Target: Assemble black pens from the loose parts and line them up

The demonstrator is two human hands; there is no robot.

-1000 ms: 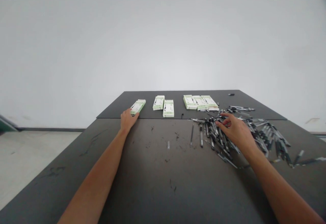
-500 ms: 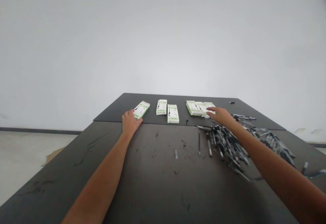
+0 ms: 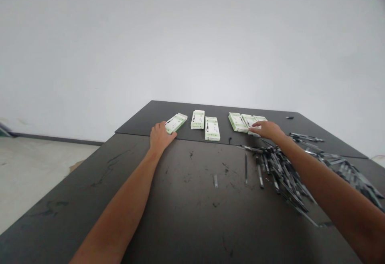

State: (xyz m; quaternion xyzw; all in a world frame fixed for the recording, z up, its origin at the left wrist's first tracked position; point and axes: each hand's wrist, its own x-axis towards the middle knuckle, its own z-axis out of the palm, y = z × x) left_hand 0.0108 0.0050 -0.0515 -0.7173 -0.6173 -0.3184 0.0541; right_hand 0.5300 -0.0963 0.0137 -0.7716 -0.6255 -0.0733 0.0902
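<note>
Currently left hand (image 3: 162, 136) grasps near end of leftmost green-white pen box (image 3: 177, 122) on dark tabletop (image 3: 180, 200); right hand (image 3: 266, 130) at right-hand trio of boxes (image 3: 237, 122), grip unclear. Many black pens (image 3: 281, 167) heaped loose, unboxed; box contents hidden.

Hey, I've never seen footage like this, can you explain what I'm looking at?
There's no machine here: these are a person's bare hands, seen from a camera worn on their head, looking forward and down. On the dark table lie white-and-green boxes printed with a pen, and at the right, a heap of loose pens. The left hand has its thumb and fingers around the near end of the leftmost box; how firmly, I can't tell. The right hand reaches over to the right-hand group of boxes, and whether it holds anything isn't clear. Behind is a plain wall.
</note>
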